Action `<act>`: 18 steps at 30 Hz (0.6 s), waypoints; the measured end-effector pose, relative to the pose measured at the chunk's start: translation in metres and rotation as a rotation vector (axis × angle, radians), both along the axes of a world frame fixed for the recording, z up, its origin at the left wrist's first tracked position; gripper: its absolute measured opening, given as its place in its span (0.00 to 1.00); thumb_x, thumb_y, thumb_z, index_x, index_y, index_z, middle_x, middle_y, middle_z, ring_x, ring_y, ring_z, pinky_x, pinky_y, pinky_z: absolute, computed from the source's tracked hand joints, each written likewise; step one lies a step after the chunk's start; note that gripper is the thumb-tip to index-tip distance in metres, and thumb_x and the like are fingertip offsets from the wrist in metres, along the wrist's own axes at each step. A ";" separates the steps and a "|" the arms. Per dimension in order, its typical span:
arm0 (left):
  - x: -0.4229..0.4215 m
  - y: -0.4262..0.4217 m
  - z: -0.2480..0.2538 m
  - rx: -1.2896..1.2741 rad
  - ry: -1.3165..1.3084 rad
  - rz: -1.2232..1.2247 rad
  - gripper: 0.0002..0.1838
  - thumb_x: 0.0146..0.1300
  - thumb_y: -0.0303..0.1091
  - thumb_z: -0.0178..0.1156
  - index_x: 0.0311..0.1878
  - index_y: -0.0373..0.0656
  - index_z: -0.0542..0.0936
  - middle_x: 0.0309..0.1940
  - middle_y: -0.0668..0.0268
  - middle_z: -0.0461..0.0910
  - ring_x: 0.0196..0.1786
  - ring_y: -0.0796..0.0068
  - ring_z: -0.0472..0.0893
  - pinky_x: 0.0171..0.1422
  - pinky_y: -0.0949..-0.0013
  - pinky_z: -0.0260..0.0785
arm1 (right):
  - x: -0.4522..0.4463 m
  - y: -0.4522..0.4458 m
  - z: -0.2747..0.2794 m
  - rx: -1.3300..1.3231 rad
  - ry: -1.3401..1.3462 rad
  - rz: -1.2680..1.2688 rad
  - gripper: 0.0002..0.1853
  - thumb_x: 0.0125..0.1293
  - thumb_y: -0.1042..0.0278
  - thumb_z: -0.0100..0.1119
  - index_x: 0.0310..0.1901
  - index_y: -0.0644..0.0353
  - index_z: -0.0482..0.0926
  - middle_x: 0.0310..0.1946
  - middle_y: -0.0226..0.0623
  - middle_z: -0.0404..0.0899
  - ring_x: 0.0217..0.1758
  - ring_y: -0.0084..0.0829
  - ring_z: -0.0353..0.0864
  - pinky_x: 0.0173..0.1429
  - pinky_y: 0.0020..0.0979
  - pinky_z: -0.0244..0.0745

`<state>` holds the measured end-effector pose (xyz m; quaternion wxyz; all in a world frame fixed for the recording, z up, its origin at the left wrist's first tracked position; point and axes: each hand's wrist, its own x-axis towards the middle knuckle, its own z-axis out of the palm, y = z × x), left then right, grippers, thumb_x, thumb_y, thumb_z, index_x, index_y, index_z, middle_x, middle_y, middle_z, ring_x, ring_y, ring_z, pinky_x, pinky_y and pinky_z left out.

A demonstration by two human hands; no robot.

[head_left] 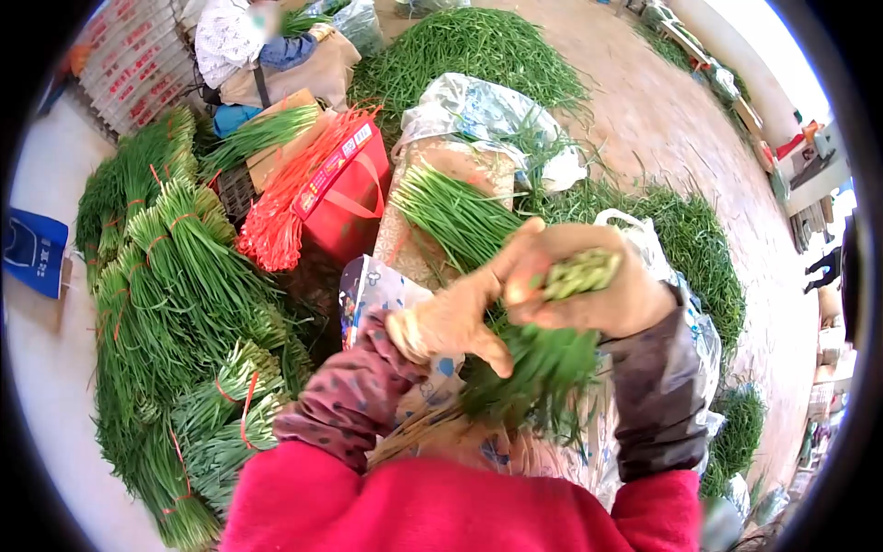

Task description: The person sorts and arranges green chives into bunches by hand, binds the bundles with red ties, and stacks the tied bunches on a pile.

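Note:
My right hand (639, 290) is wrapped round a bunch of chives (583, 274). Its pale cut ends point up at me, while the green leaves hang below the fist, blurred by motion. Just left of it, my left hand (451, 317) has its thumb and fingers spread apart; its fingertips reach the side of the bunch, and whether they touch it I cannot tell. Beyond both hands, a loose pile of chives (455, 207) lies on a patterned board (418, 158). A red bag (354, 198) to its left carries many red tie strips (276, 230) on top.
Bundles of chives tied with red strips (175, 267) are stacked on the left. A large loose heap of chives (469, 60) covers the floor ahead, and another heap (694, 244) lies right. Clear plastic (478, 106) drapes the board's far end. Another person (230, 46) sits upper left.

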<state>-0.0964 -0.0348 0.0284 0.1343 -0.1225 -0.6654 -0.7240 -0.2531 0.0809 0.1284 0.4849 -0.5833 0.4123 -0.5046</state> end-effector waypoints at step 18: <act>0.004 -0.002 -0.096 1.149 -0.410 0.908 0.18 0.61 0.28 0.64 0.54 0.45 0.77 0.47 0.67 0.78 0.53 0.70 0.77 0.61 0.65 0.71 | 0.066 -0.034 -0.163 0.438 0.875 -0.326 0.57 0.48 0.69 0.68 0.74 0.61 0.39 0.62 0.57 0.65 0.48 0.49 0.80 0.47 0.41 0.80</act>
